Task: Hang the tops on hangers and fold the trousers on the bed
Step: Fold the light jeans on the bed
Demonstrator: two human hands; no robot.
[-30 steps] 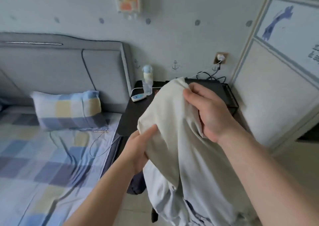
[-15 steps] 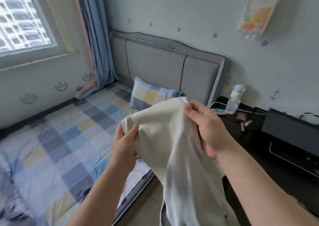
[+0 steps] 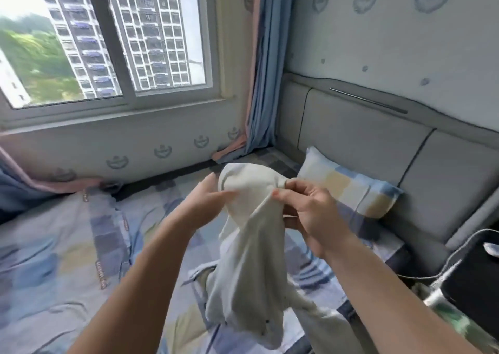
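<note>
Cream garment (image 3: 251, 245): held up over the bed (image 3: 54, 245), long axis near vertical, bunched end uppermost, loose end hanging down toward me. My right hand (image 3: 313, 213) pinches a fold at the top; my left hand (image 3: 206, 202) grips the upper edge beside it.

Just 1 cam, worn on the person's head. It looks fwd and down twd the bed (image 3: 54, 245), which fills the low left part, and the far corner of the room. The left hand (image 3: 205, 202) and right hand (image 3: 313, 218) are v. close to the lens, near the middle of the view, w/ the pale garment (image 3: 251, 259) held btwn them. The window (image 3: 121, 43) is far off, up on the left. The headboard (image 3: 364, 148) is on the right, a bit nearer. The lens is wide, so straight lines bend at the edges.
</note>
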